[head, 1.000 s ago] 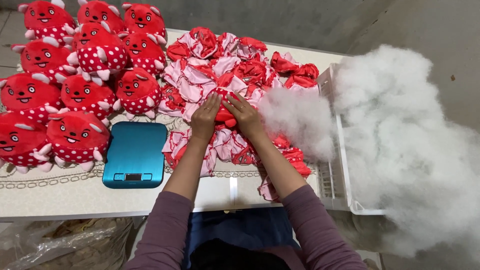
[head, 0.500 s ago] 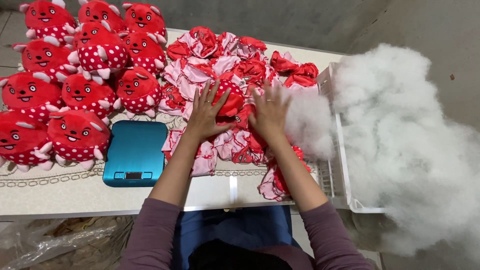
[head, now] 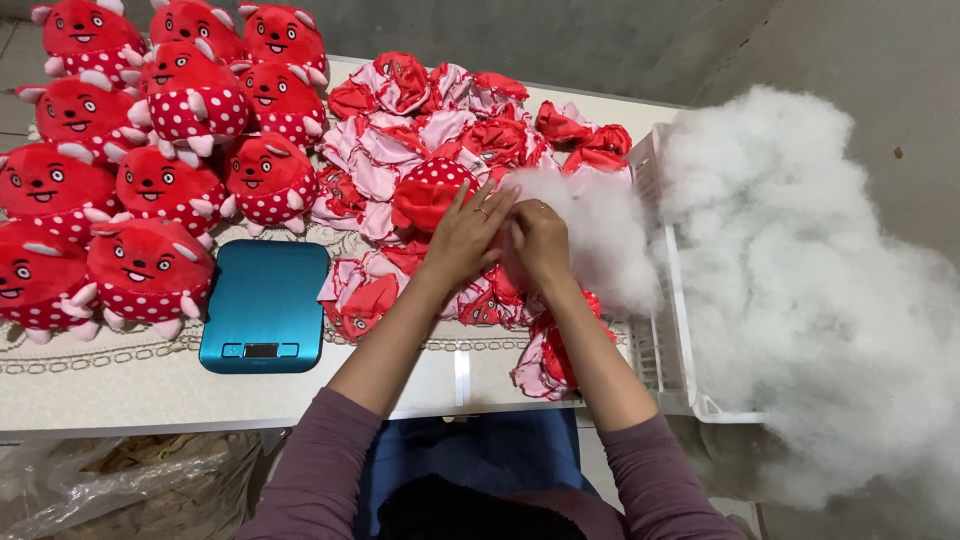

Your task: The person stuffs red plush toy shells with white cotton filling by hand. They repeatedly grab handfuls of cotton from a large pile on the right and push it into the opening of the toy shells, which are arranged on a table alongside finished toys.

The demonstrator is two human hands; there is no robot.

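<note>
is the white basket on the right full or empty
Full, and overflowing. The white basket is heaped with fluffy white stuffing that rises above its rim and spills past its side toward the hands.

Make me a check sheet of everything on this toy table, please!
Surface: pale table with a patterned cover.
Job's things: left hand on a red dotted toy skin; right hand at the white stuffing.
Clutter: stuffed red toys, heap of empty skins, blue scale.
Grips: both hands pinching, close together.
Cables: nothing seen.
Surroundings: white basket heaped with stuffing, plastic sheet below.
</note>
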